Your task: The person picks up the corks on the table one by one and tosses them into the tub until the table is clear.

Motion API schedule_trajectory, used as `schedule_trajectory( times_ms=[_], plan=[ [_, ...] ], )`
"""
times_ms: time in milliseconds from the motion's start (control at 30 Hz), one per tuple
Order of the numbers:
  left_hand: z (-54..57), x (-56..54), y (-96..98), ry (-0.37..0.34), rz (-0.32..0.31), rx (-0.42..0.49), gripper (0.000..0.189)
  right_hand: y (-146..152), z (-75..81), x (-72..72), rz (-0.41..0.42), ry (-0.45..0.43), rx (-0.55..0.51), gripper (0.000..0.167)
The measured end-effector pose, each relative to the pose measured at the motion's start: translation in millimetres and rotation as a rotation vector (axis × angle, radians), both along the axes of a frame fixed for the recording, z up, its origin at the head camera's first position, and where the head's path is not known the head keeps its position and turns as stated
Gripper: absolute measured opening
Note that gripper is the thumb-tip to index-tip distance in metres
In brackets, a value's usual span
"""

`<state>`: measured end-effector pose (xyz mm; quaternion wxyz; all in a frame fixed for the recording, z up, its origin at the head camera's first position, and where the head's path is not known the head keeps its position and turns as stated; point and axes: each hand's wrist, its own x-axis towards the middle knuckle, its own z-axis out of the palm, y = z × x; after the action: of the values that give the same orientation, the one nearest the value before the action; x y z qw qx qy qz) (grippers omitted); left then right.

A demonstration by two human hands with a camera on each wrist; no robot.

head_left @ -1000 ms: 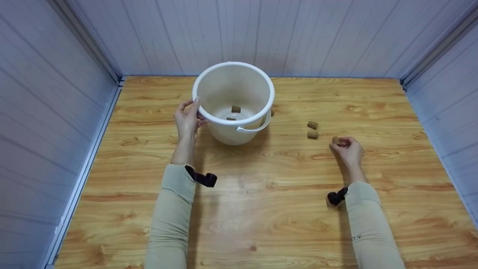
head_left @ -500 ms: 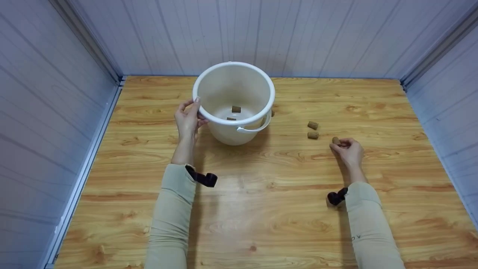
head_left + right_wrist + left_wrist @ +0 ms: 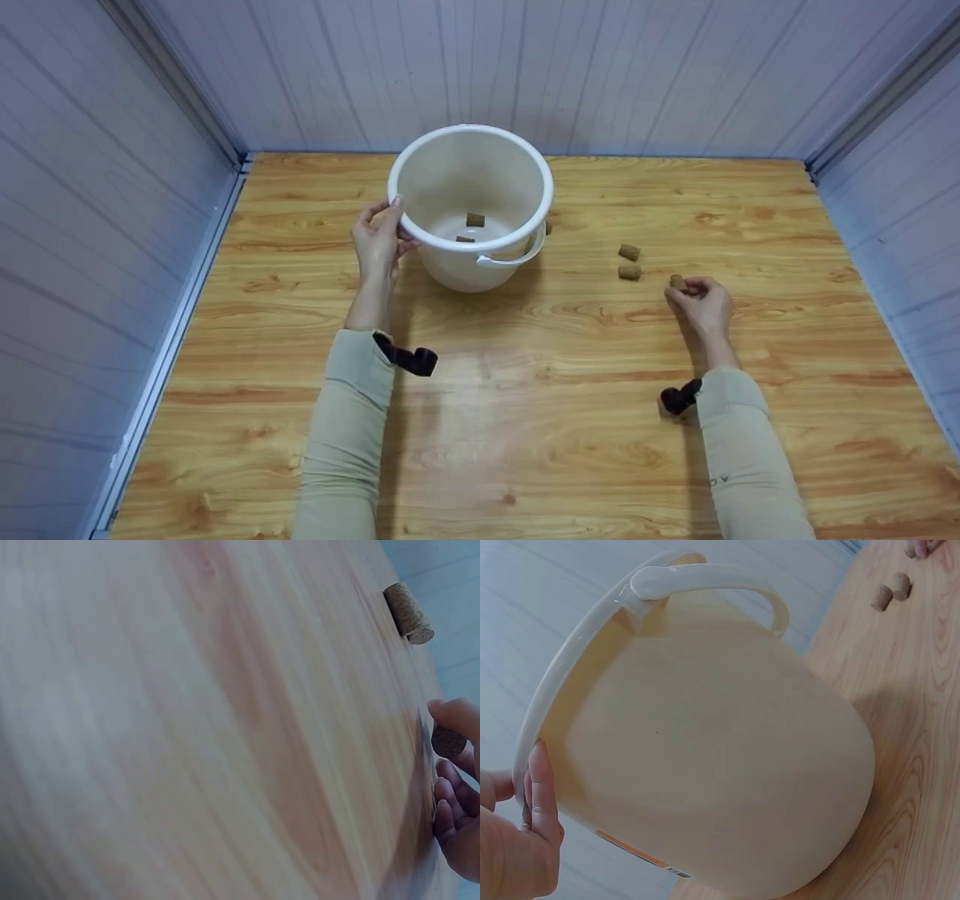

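Observation:
A white plastic bucket (image 3: pixel 470 274) stands toward the back of the wooden table, two corks (image 3: pixel 475 220) visible inside on its floor. My left hand (image 3: pixel 377 238) grips the bucket's rim at its left side, fingers under the lip as the left wrist view shows. Over on the right, my right hand (image 3: pixel 703 304) pinches a cork (image 3: pixel 677 283) between thumb and fingers, low over the wood. In the right wrist view that held cork (image 3: pixel 448 741) shows its round end. Two more corks (image 3: pixel 629 273) lie just left of the right hand.
Another cork (image 3: pixel 548 228) is partly hidden behind the bucket's right side. The bucket's handle (image 3: pixel 517 260) hangs down at its front right. Pale panel walls (image 3: pixel 615 75) enclose the table (image 3: pixel 525 420) at the back and on both sides.
Almost nothing differs. My right hand has shifted very slightly with the cork tilting a little in its pinch; my left hand stays on the rim and the bucket stands still.

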<state>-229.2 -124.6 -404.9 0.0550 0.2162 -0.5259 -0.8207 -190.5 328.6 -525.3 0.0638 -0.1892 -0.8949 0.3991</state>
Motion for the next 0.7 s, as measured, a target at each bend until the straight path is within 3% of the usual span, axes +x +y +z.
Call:
schedule_trajectory(
  times_ms=[33,67,100,200,267,333,433,567,700],
  plan=[
    [-7.7,-5.3,-1.8,0.001,0.006,0.0,0.03,0.3,0.0,0.3,0.001,0.002,-0.003,0.042],
    [-26.8,-17.6,-6.2,0.016,0.005,0.025,0.03,0.5,0.1,0.8,0.002,0.004,-0.004,0.042],
    [-37.5,-24.2,-8.8,0.036,0.008,0.034,0.03,0.8,0.0,1.0,0.003,0.009,-0.001,0.042],
    [-45.0,-29.8,-10.7,0.04,0.009,0.044,0.032,1.1,0.1,2.5,0.006,0.01,-0.006,0.041],
    [-39.5,-25.7,-8.7,0.042,0.007,0.036,0.03,0.8,0.2,3.5,0.005,0.009,-0.003,0.041],
    [-12.2,-8.7,-2.2,0.006,0.006,-0.002,0.03,0.2,0.3,4.3,0.006,0.007,-0.003,0.04],
    [1.8,0.8,-0.3,-0.008,-0.012,0.009,0.029,-0.9,1.4,5.0,0.008,0.013,0.004,0.04],
    [10.5,6.0,0.7,-0.022,-0.019,0.006,0.03,-2.4,4.4,4.9,0.012,0.036,-0.012,0.039],
    [8.6,4.3,1.0,-0.018,-0.011,-0.014,0.028,-4.7,9.6,5.1,0.025,0.067,-0.022,0.039]
  ],
)
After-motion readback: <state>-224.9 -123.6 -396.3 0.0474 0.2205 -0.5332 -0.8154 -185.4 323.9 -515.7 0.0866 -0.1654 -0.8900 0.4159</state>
